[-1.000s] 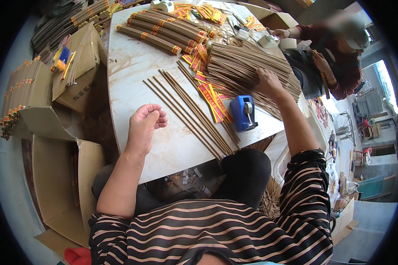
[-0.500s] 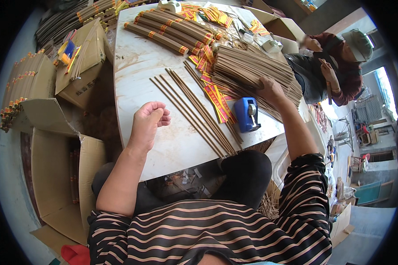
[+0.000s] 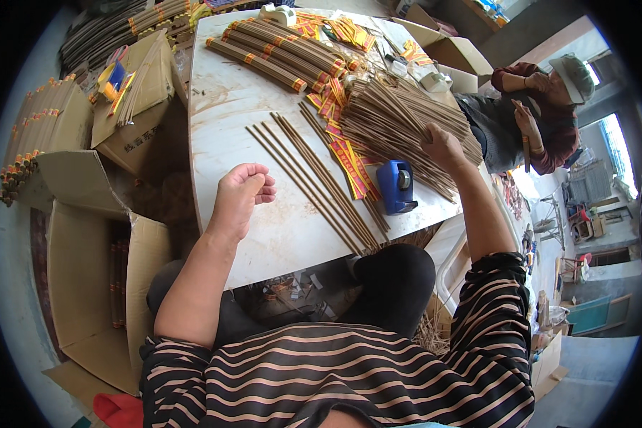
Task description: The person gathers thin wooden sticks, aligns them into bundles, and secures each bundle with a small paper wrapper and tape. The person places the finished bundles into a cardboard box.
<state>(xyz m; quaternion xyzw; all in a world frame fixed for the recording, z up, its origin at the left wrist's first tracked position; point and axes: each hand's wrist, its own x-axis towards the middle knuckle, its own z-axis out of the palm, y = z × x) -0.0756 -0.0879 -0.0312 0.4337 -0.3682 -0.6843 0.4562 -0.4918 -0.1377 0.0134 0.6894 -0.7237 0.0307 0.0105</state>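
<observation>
A big pile of brown incense sticks lies on the white table. At the pile's near side my right hand is closed around a few sticks, which slant across the rest; how many is hidden. My left hand hovers above the table's left part, fingers loosely curled and slightly apart, with nothing visible in them. Between my hands lies a spaced row of several loose incense sticks, pointing toward my lap. Red and yellow paper labels lie between this row and a blue tape dispenser.
Banded incense bundles are stacked at the table's far side, near a white tape dispenser. Cardboard boxes stand to my left, one holding bundles. At the right sits another person, hands raised. My knees are under the table's near edge.
My right hand has drawn slightly up and to the right, and some sticks in it now stand out at an angle from the pile. My left hand has stayed put.
</observation>
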